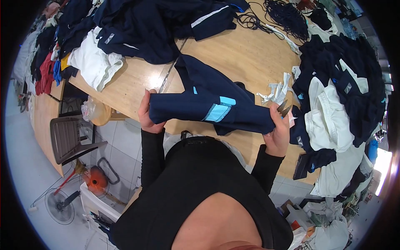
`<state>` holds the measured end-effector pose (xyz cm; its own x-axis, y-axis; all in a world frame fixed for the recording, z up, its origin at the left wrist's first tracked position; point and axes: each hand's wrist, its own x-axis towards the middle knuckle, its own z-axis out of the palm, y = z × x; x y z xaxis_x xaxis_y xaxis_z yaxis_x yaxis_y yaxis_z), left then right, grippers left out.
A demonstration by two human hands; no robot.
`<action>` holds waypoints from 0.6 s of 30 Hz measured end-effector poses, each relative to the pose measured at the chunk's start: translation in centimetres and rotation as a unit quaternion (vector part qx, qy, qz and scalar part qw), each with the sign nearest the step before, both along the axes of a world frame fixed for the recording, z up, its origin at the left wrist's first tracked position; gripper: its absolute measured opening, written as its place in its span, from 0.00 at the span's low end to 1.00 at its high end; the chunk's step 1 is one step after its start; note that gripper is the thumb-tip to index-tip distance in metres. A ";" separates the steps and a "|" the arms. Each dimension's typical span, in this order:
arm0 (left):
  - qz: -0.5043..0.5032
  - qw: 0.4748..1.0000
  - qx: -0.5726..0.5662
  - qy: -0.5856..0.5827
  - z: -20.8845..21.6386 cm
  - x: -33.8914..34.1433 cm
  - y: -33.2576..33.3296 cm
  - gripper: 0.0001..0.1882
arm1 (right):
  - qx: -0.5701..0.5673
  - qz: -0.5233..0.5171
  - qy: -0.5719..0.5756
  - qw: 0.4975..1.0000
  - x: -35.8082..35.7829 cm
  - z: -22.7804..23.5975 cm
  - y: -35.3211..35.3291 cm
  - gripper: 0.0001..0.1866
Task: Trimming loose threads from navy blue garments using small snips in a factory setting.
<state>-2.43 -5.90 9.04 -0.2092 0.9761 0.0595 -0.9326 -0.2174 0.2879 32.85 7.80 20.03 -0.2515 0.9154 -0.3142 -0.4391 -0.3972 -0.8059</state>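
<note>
A navy garment (179, 107) with light blue stitched patches is stretched between my hands, just above the near side of the wooden table. Its left end is gripped by my left hand (151, 114), thumb on top and fingers curled beneath. My right hand (278, 132) pinches the other end, and a pair of small thread snips (284, 109) sticks out past its thumb, blades pointing up and right. More of the navy cloth runs away from me over the tabletop. Which part of the garment this is, I cannot tell.
Navy clothes (141, 29) cover the far side of the table (233, 54), beside a white garment (93, 58). Dark cords (285, 16) lie at the far right. White scraps (277, 89) and a navy-and-white pile (329, 112) are on the right. A brown chair (68, 139) stands left.
</note>
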 end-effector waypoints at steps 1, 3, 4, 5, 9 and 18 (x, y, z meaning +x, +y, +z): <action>-0.020 0.998 0.064 0.003 -0.3 0.0 0.1 0.22 | 0.000 -0.002 -0.001 1.000 0.0 0.1 -0.1 0.08; 0.010 0.999 0.021 -0.033 -0.7 0.8 -0.8 0.21 | 0.009 -0.011 -0.025 1.000 -0.3 0.2 -0.1 0.09; 0.043 0.997 -0.022 -0.066 -0.8 1.2 -1.0 0.20 | 0.009 -0.011 -0.026 1.000 0.1 -0.4 0.3 0.09; 0.045 0.997 -0.022 -0.066 -1.1 1.4 -0.8 0.20 | -0.025 0.042 0.029 0.998 0.8 -1.3 0.9 0.11; 0.066 0.993 0.051 -0.086 -0.8 2.3 0.3 0.30 | -0.140 0.034 0.122 0.982 0.7 -1.9 1.2 0.16; 0.032 0.988 0.050 -0.139 1.6 3.9 2.4 0.34 | -0.199 -0.016 0.193 0.961 2.9 -5.2 2.3 0.19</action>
<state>1.49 -3.49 10.63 -0.2923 0.9524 0.0863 -0.9561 -0.2930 -0.0045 35.72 10.07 14.81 -0.3926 0.7519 -0.5296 -0.6916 -0.6210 -0.3689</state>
